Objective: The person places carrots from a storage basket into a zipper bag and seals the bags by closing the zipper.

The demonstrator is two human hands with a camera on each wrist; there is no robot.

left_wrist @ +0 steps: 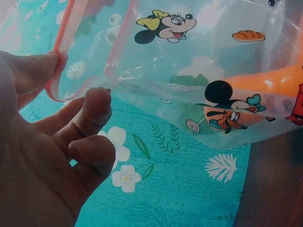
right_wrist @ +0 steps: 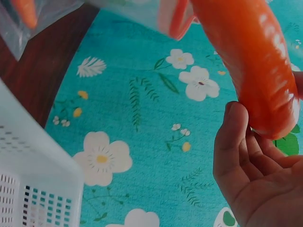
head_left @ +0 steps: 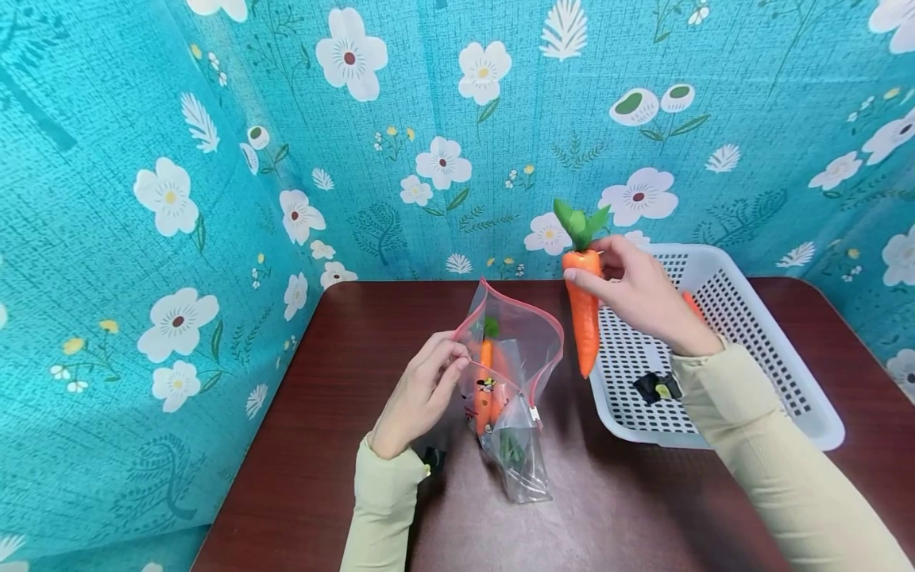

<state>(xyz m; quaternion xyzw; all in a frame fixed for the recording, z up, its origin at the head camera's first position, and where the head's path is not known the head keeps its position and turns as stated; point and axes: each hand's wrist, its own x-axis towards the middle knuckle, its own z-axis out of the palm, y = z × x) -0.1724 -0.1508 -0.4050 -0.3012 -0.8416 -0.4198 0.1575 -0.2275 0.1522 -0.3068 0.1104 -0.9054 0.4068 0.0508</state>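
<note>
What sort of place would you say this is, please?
Probably a small indoor work area, though I can't tell which room: there's a dark wood-look table, blue flowered cloth hanging behind and beside it, and a pale perforated basket on the tabletop.

head view: from above, facing forward-down over glossy red-brown desk (head_left: 318, 381). left wrist view: faces clear plastic red-rimmed bag (left_wrist: 189, 59), very near. right wrist view: close on long orange carrot (right_wrist: 251, 61). both wrist views share bag, blue flowered cloth (right_wrist: 142, 146).
</note>
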